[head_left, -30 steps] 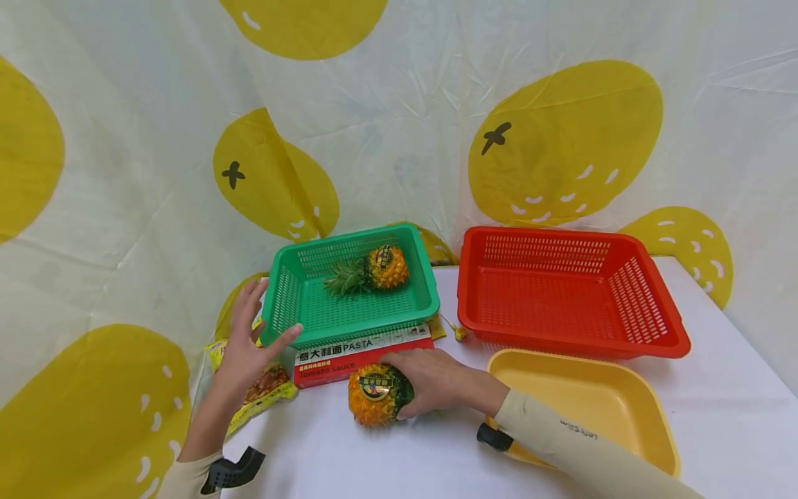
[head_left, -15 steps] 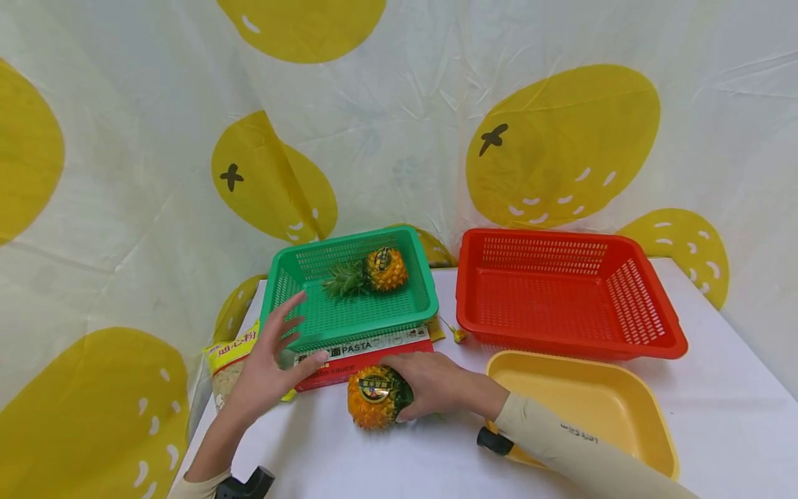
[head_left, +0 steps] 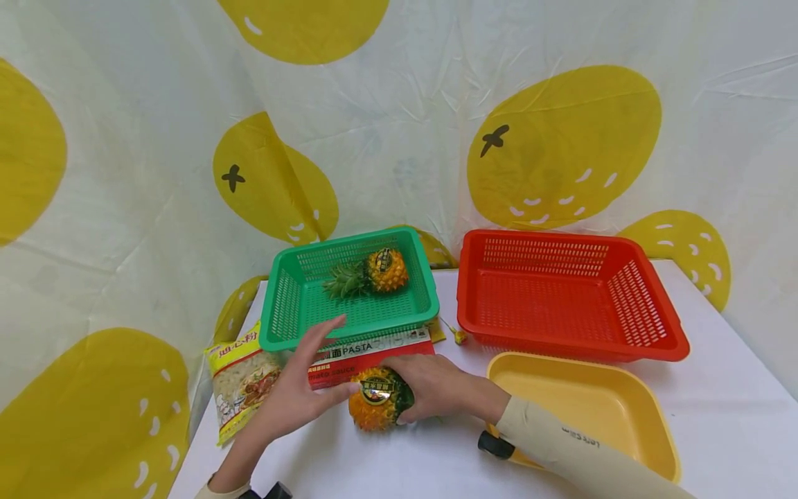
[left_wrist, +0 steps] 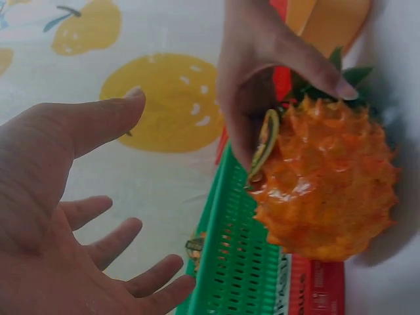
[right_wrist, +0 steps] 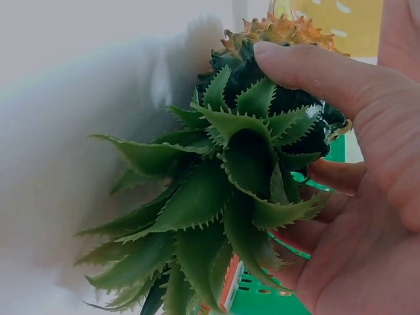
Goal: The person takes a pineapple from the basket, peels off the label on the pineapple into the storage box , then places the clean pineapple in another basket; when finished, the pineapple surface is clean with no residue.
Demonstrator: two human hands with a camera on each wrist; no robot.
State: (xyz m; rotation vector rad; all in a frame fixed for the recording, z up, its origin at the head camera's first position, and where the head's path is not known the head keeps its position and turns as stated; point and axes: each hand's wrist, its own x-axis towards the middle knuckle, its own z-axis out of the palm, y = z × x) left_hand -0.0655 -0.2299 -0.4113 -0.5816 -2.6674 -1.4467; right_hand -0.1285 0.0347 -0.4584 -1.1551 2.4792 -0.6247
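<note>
Our right hand (head_left: 439,387) grips a pineapple (head_left: 368,410) by its leafy end near the pasta box (head_left: 386,355); our left hand (head_left: 296,398) hangs spread beside the pineapple.

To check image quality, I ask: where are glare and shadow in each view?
Head: bright glint on the sticker of the held pineapple, faint shadow on the table; left wrist: glossy glare on its orange skin; right wrist: washed-out upper left, grey shadow beside its leaves.

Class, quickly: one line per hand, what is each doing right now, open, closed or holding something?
Left hand: open, holding nothing.
Right hand: holding the nearer pineapple near its leafy end.
</note>
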